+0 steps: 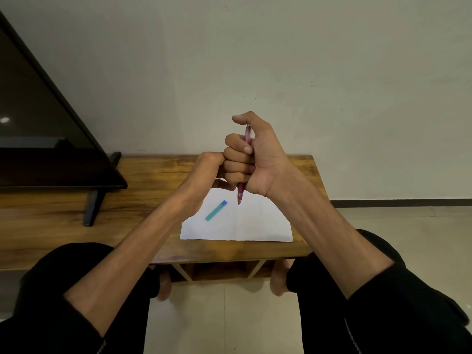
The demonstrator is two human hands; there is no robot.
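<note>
1. Your left hand (204, 175) sat just left of the grip, with its knuckles against the curled fingers of your right hand. One digit reached out toward the lower barrel, and its tip was just beside it. The other fingers were hidden behind the wrist, so I could not tell whether that hand pinched anything or lay loose.
2. The teal case (216, 210), capped in blue, lay below and to the left of the grip. It was flat on the white sheet (255, 226) on the wooden table (153, 175) and apart from both hands. Its long axis slanted up to the right, with the blue end pointing roughly toward the pen's tip.
3. The red pen (240, 194) stood almost upright through the grip. Its tip stuck out below the fist and appeared to hang above the sheet rather than touch it. Its top end rose out of the fist under your thumb.
4. Your right hand (251, 162) held the pen in a full fist, with four fingers wrapped round the barrel. The thumb was bent over the top end, as if to press it.
5. The coming move likely turned on that upright axis. The only free part of the barrel lay straight below the grip, and your left hand was the nearer one to it. The left hand was also the nearer one to the case.
</note>
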